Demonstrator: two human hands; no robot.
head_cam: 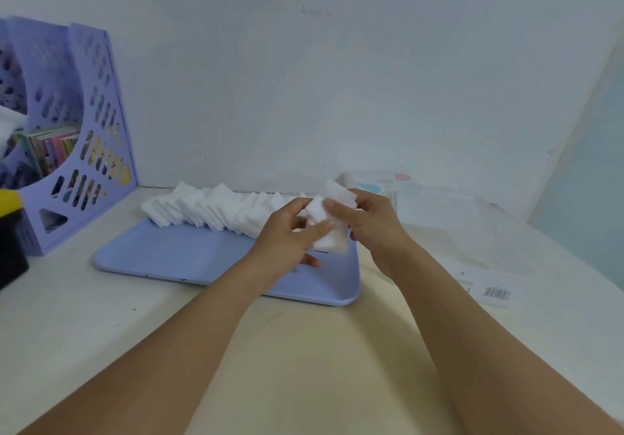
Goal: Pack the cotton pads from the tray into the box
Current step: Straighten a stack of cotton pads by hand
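A lilac tray (162, 255) lies on the table with a long slanted row of white square cotton pads (216, 210) along its far side. Above the tray's right end, both hands hold a small stack of cotton pads (332, 232). My left hand (287, 239) grips the stack from the left, thumb on its front. My right hand (368, 222) grips it from the right, fingers curled over the top. The white box (381, 183) with blue and pink marks stands behind my right hand, against the wall, partly hidden.
A lilac file holder (77, 137) with books stands at the far left. A black and yellow object (10, 232) sits at the left edge. A clear flat package with a barcode (496, 293) lies at the right. The wall runs close behind the tray.
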